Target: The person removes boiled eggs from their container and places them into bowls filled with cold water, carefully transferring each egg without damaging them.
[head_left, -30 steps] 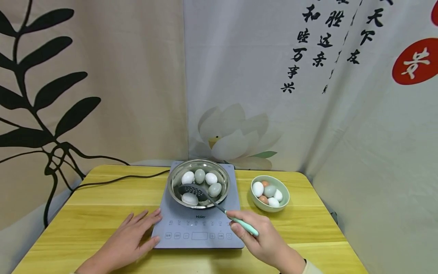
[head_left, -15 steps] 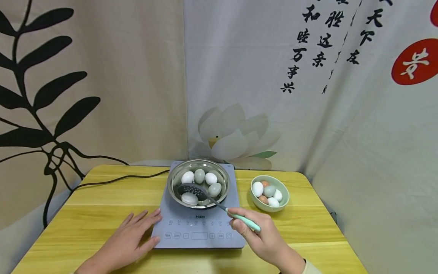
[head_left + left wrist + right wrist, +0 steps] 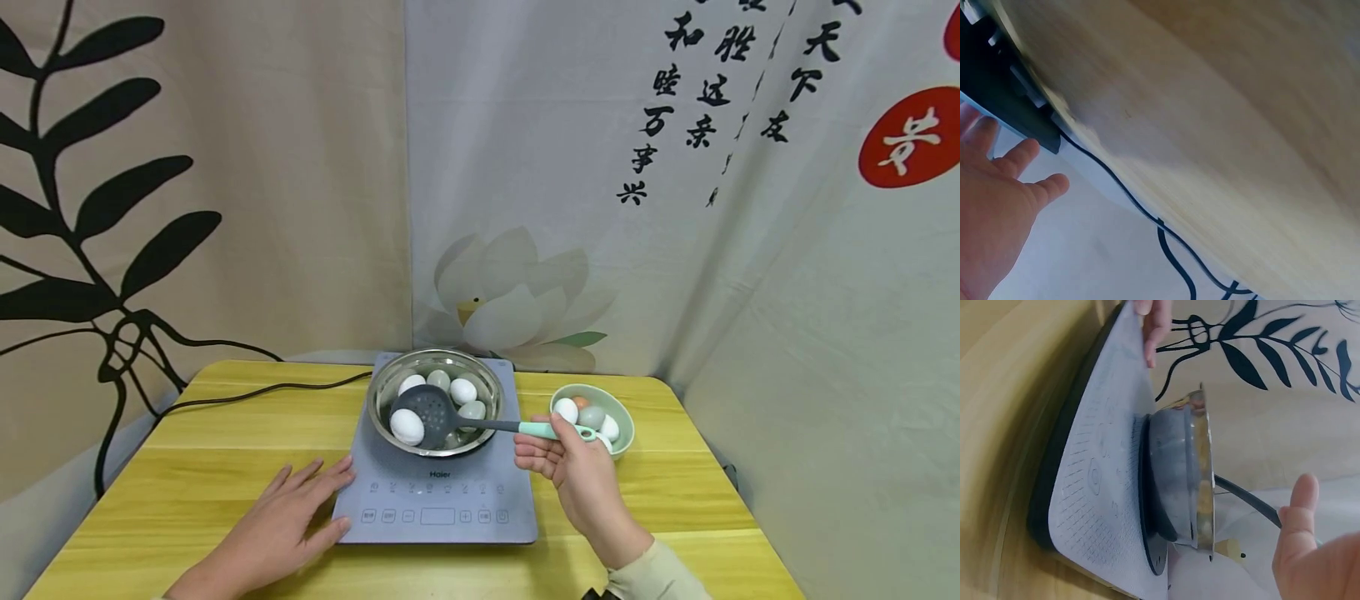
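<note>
My right hand (image 3: 577, 479) pinches the mint-green handle of a dark grey skimmer (image 3: 491, 424), thumb uppermost. The skimmer's perforated head lies low inside a steel pot (image 3: 491, 379), against a white egg (image 3: 407, 427) at the pot's near left. Several other white and pale green eggs (image 3: 463, 391) sit around it, some partly covered by the head. The pot stands on a grey induction cooker (image 3: 435, 533); the right wrist view shows the pot (image 3: 1172, 469) from the side, its contents hidden. My left hand (image 3: 273, 525) has its fingers spread, fingertips at the cooker's left edge.
A pale green bowl (image 3: 628, 425) of white, brown and greenish eggs stands on the wooden table (image 3: 690, 492), right of the cooker and partly behind my right hand. A black cord (image 3: 277, 387) runs left from the cooker. Printed curtains (image 3: 525, 167) hang behind.
My right hand has turned and moved up and right, so the skimmer's handle now lies nearly level toward the bowl. Its head has swung to the near white egg's right side. My left hand stays put.
</note>
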A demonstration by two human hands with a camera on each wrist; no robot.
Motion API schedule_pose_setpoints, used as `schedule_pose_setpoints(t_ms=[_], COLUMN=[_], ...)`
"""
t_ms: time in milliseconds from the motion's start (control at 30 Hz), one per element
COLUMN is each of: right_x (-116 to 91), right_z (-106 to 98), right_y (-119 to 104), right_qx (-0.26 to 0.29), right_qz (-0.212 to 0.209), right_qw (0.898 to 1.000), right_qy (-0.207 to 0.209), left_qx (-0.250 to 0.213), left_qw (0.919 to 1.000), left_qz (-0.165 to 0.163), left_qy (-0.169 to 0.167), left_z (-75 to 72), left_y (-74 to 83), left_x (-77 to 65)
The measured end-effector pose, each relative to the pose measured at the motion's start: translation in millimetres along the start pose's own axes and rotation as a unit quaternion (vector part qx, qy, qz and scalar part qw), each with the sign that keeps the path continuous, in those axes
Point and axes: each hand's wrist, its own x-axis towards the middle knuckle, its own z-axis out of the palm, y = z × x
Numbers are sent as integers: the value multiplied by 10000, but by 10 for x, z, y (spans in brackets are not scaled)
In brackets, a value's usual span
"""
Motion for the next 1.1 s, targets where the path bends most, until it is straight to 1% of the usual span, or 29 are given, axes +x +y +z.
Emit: schedule_pose_setpoints(t_ms=[67,133,267,333,433,533,600,633,700,767,833,933,1100], right_x=[24,32,9,-28,-120,-243,-328,-370,-444,-504,-552,-614,-709], right_z=[-36,-86,-264,-405,-689,-1004,-1202,-1290,-1436,-1547,-1620,-1680,-1695], right_y=[-12,-45,-178,-275,-429,-560,-614,-633,-646,-631,-602,-539,-442], right_qx=[183,295,369,359,390,566,602,619,504,330,162,-45,-345], right_qz=[106,105,-129,-331,-615,-916,-1107,-1192,-1303,-1325,-1312,-1271,-1393], right_qw=[9997,9994,9991,9988,9973,9942,9915,9896,9863,9821,9776,9718,9651], right_qy=[129,177,157,91,-41,63,309,507,879,1296,1639,1984,2189], left_qx=[-23,-52,-90,-106,-119,-124,-102,-109,-118,-103,-121,-129,-156], left_qw=[10000,9999,9998,9998,9999,9999,9999,9999,9999,9998,9997,9997,9997], left_qz=[-23,-53,-83,-78,-40,-9,10,-13,-57,-78,-115,-118,-83], left_qy=[-33,-81,-146,-138,-87,-40,-30,-50,-89,-130,-176,-196,-184], left_z=[5,13,26,26,19,-2,-9,-10,-20,-22,-24,-20,-6], left_y=[3,7,11,15,18,25,21,20,22,19,21,24,34], left_x=[6,11,16,16,16,19,19,17,17,16,18,24,33])
